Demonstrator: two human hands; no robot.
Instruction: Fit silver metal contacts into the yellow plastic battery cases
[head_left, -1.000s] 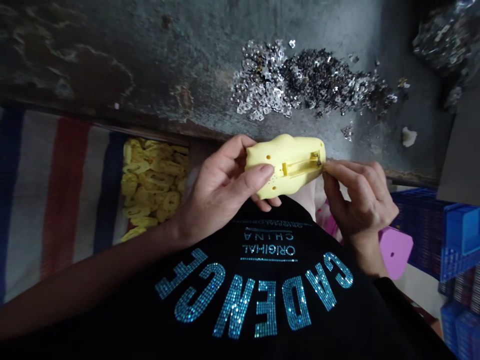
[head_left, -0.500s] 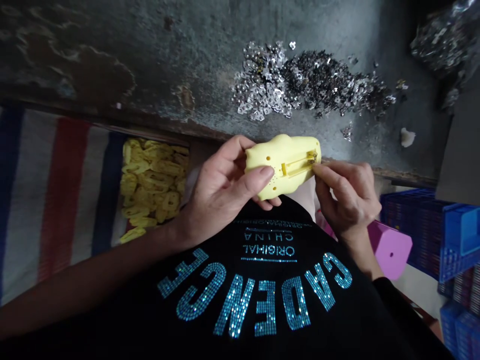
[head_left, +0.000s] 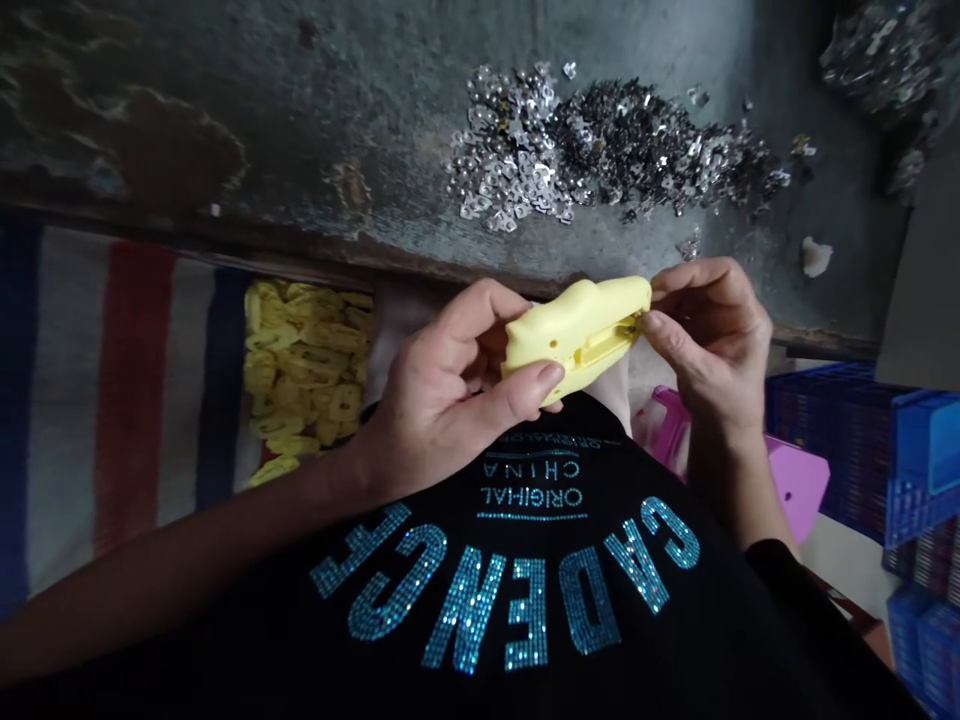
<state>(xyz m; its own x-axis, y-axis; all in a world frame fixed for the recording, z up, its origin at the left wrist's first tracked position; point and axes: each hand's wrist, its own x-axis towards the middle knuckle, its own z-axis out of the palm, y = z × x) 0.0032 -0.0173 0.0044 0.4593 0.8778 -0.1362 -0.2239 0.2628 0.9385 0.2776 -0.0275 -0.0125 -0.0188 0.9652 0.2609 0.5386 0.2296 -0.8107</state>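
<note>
In the head view, my left hand (head_left: 457, 390) is closed around the left end of a yellow plastic toy shell (head_left: 577, 315), its thumb on the near face and fingers behind. A long battery slot (head_left: 604, 345) is let into that face, with a small dark metal contact at its right end. There my right hand (head_left: 709, 345) pinches the end of the shell, thumb at the contact and index finger on the outer edge. Whether a loose part sits under the right thumb is hidden. On the worn metal bench beyond lies a heap of small shiny metal plates (head_left: 517, 170).
More yellow shells (head_left: 307, 360) fill a box at left beside striped cloth (head_left: 135, 390). A pink stool (head_left: 799, 485) and blue crates (head_left: 832, 440) stand at right. A bag of metal pieces (head_left: 877, 70) lies at the bench's far right. The bench edge (head_left: 420, 260) runs just past my hands.
The shell has tilted so its slotted face shows more edge-on. My right hand has risen and turned, bringing thumb and index finger around the shell's right end.
</note>
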